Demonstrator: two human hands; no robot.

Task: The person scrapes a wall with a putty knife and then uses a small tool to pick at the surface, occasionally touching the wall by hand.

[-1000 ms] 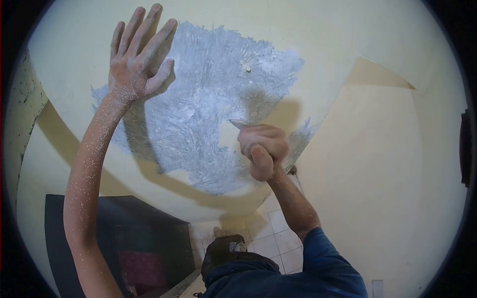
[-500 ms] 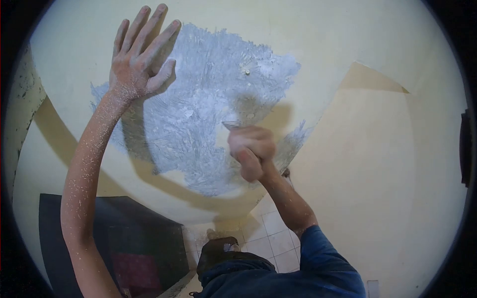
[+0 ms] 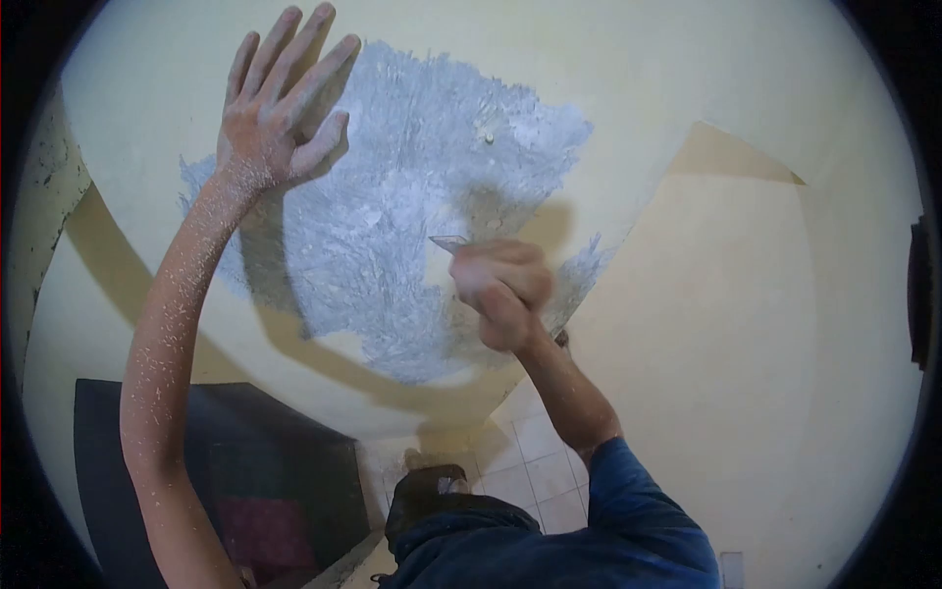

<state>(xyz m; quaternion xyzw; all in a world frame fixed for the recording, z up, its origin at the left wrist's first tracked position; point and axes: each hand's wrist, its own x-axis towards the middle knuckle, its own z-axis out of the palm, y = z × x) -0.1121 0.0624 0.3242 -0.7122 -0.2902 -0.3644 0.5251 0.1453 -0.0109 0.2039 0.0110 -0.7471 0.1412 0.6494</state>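
Observation:
My left hand [image 3: 270, 137] lies flat on the pale yellow wall at the upper left, fingers spread, at the edge of a rough grey patch [image 3: 412, 167]. White flecks dot that forearm. Wrapped round a scraper, my right hand [image 3: 503, 290] is in front of the lower middle of the patch, slightly blurred. The scraper [image 3: 448, 242] shows only its thin pointed metal blade, jutting left from the fist; its handle is hidden in the fingers. Left of the fist, the blade overlaps the boundary between grey surface and a yellow remnant of paint.
A small round fitting [image 3: 489, 137] sticks out of the upper part of the patch. At the lower left stands a dark panel-like object [image 3: 285, 442]. Pale floor tiles [image 3: 540, 456] show below, and a wall corner runs down right of the patch.
The scraper blade has shifted slightly left and up, and more of it shows beyond my right fist. My left hand stays on the wall.

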